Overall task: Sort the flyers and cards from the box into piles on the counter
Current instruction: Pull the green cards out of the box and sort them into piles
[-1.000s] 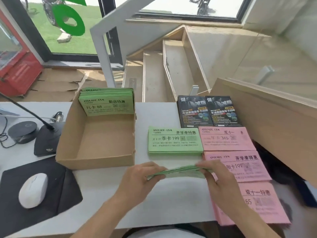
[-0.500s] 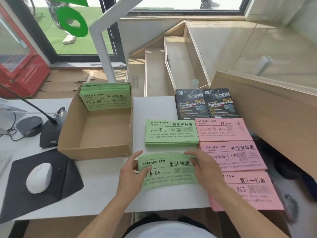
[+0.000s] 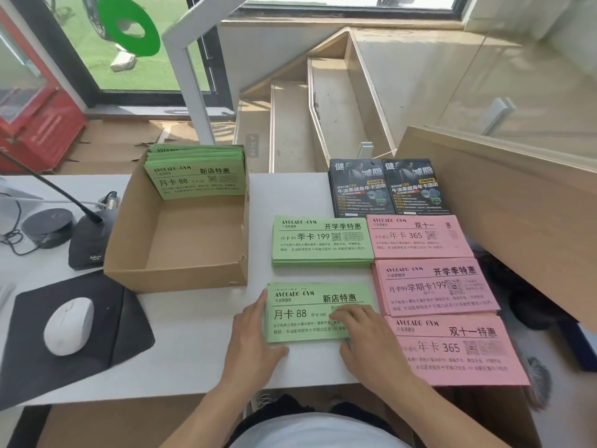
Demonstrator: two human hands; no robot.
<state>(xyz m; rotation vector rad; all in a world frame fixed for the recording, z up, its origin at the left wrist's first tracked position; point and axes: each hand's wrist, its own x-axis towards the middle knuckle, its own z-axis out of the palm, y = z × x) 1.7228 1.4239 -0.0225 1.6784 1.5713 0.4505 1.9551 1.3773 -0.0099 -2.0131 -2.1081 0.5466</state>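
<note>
counting three pink piles (image 3: 423,237), two green piles (image 3: 319,242), two black (image 3: 387,189)

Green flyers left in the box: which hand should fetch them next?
Left, probably. The left hand lies at the near green pile's left edge, on the side of the box. The right hand lies flat on that pile, farther from the flyers in the box.

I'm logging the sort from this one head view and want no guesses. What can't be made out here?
- Green pile under the hands: its right part is covered by the right hand.
- Flyers in the box: how many remain, since only the front one faces the camera.
- Small print on the pink piles: too small and blurred.
- Nearest pink pile: its left edge hidden by the right hand.
</note>
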